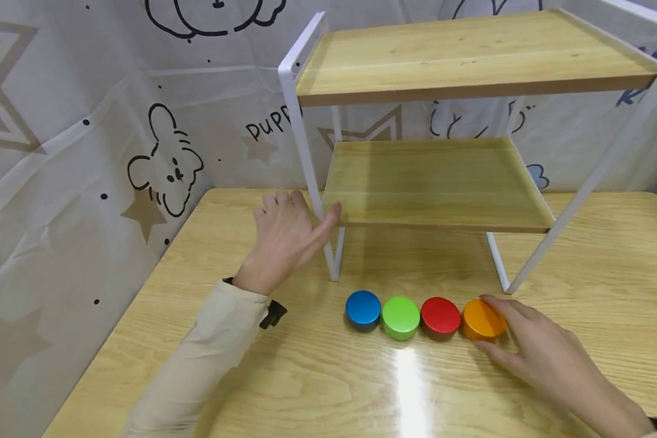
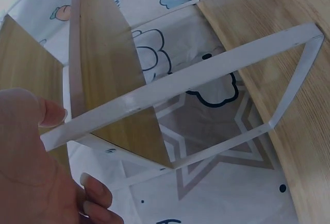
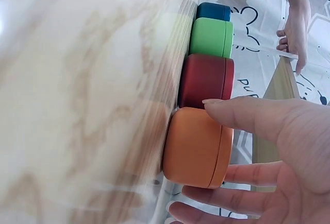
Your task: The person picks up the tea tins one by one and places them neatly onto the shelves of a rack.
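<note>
Four-cornered in white metal, a shelf rack (image 1: 313, 164) with wooden boards stands on the table. My left hand (image 1: 285, 234) holds its left front post, thumb on the inner side and curled fingers outside. A row of round lidded tins lies before the rack: blue (image 1: 363, 309), green (image 1: 400, 316), red (image 1: 440, 316) and orange (image 1: 482, 319). My right hand (image 1: 547, 353) grips the orange tin at the row's right end. In the right wrist view the thumb (image 3: 247, 115) lies against one side of that tin, fingers (image 3: 232, 197) along the other.
The rack's middle board (image 1: 438, 182) and top board (image 1: 471, 52) sit above and behind the tins. A pale printed cloth (image 1: 87, 243) hangs at the back and left. Light glares off the wooden table (image 1: 306, 389) in front of the row.
</note>
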The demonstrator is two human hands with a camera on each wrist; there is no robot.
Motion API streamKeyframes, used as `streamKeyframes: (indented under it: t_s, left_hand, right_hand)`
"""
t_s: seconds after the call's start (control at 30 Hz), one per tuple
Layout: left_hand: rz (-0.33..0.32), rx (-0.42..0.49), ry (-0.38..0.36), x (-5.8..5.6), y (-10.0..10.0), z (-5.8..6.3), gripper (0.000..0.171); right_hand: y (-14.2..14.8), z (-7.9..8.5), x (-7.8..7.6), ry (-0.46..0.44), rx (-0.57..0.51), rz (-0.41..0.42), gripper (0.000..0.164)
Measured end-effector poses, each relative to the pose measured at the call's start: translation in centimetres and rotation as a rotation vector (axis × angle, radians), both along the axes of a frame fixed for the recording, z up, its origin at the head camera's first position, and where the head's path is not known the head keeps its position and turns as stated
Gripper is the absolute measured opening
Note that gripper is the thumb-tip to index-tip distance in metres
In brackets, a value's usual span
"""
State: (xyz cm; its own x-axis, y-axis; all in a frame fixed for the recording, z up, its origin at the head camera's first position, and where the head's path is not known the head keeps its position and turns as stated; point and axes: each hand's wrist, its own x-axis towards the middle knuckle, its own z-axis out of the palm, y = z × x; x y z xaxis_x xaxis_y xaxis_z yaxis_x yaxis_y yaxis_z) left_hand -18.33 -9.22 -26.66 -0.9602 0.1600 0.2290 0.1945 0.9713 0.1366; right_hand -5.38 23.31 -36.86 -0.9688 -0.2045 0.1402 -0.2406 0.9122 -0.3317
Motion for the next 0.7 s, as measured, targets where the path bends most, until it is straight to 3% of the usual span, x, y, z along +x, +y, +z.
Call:
streamKeyframes:
  t_s: [0.27,0.7]
  left_hand:
    - [0.013,0.120,-0.103,-1.1,0.0,-0.5,0.061]
    - [0.024,0.148,-0.148,-1.0,0.2,-1.1,0.063]
  right_hand:
    - [0.2,-0.3,-0.3,-0.017,-0.022,-0.011,0.069]
    - [0.2,-0.5,-0.5,-0.031,-0.055,-0.022,0.067]
